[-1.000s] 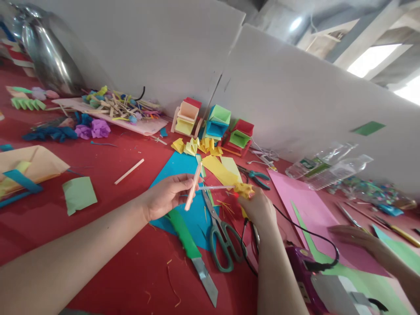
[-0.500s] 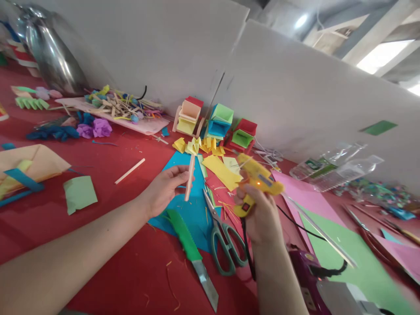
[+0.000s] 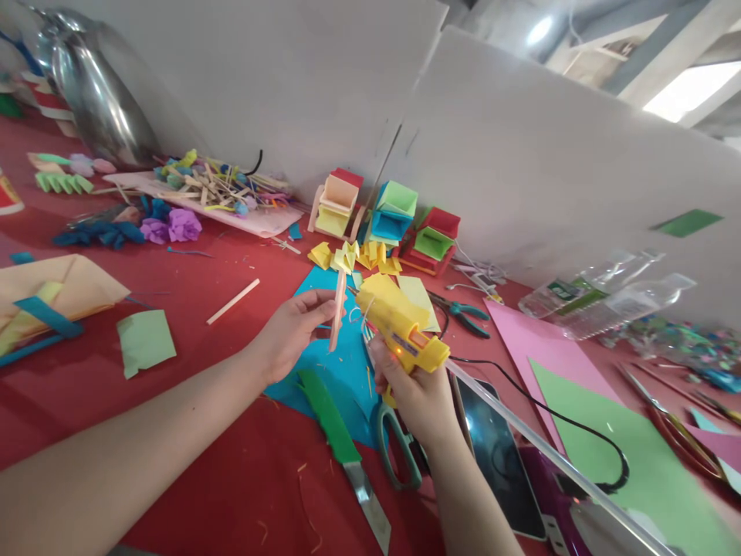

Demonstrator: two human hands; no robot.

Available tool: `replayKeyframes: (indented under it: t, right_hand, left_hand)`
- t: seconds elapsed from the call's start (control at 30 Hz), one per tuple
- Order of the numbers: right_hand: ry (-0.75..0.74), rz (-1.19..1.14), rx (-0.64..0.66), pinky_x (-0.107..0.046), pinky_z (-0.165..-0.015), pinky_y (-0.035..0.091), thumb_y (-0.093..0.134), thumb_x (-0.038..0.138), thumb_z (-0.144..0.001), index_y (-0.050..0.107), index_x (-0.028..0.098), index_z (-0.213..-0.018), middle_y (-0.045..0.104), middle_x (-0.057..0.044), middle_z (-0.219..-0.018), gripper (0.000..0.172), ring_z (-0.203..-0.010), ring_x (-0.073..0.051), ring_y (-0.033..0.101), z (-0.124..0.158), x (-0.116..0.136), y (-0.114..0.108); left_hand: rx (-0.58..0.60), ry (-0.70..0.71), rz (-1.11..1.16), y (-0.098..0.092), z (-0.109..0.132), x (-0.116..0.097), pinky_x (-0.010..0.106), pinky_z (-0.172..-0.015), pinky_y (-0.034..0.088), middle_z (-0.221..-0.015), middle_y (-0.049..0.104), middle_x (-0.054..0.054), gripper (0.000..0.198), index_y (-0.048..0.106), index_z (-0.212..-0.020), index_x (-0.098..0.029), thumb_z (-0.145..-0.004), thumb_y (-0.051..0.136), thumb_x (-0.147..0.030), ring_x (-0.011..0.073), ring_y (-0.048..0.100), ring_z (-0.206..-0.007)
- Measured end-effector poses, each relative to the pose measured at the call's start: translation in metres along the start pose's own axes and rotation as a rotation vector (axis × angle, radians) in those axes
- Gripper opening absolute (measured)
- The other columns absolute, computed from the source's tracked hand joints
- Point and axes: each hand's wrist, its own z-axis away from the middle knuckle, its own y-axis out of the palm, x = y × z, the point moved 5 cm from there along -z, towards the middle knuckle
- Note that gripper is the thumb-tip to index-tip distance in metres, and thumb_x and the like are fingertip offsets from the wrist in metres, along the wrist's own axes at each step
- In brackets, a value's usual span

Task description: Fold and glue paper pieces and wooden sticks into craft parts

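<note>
My left hand (image 3: 301, 328) pinches a light wooden craft stick (image 3: 337, 309) and holds it upright above the blue paper (image 3: 289, 363). My right hand (image 3: 414, 390) is wrapped round the handle of a yellow hot glue gun (image 3: 405, 328), its small orange light lit. The gun's nozzle end points left, close to the stick; whether it touches cannot be made out. A long clear glue stick (image 3: 556, 455) trails from the gun's back. Below the hands lie a green-handled knife (image 3: 333, 421) and scissors (image 3: 399, 455), partly hidden by my right hand.
Folded paper chairs (image 3: 394, 216) stand against the wall. Pliers (image 3: 463, 313), a phone (image 3: 498, 455) and the gun's black cord (image 3: 538, 401) lie to the right. A loose wooden stick (image 3: 233, 301) and green paper (image 3: 146, 342) lie left; a steel jug (image 3: 98, 93) stands behind.
My right hand has brought the glue gun leftward to the craft stick, uncovering the pliers and phone. My left hand stays nearly still with the stick.
</note>
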Motion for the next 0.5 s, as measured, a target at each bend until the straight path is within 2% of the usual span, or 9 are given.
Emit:
replayKeyframes:
  t: [0.13, 0.5]
  right_hand:
    - [-0.028, 0.04, 0.002, -0.021, -0.04, 0.038, 0.054, 0.045, -0.079, 0.052, 0.019, -0.066, 0.048, 0.004, -0.048, 0.029, -0.042, -0.01, 0.047, -0.0001, -0.0007, 0.0006]
    - [-0.044, 0.044, -0.025, -0.022, -0.039, 0.033, 0.056, 0.044, -0.078, 0.053, 0.02, -0.071, 0.045, 0.004, -0.05, 0.025, -0.042, -0.01, 0.043, 0.0005, -0.0073, -0.0015]
  left_hand:
    - [0.0, -0.008, -0.016, 0.0016, 0.0002, 0.0021, 0.023, -0.058, 0.043, -0.073, 0.057, -0.001, 0.019, 0.061, -0.084, -0.017, -0.071, 0.067, -0.029, 0.0099, 0.051, -0.064]
    - [0.023, -0.014, -0.034, 0.0022, 0.001, 0.0026, 0.023, -0.06, 0.043, -0.075, 0.058, -0.001, 0.019, 0.062, -0.086, -0.018, -0.073, 0.065, -0.03, 0.0098, 0.052, -0.066]
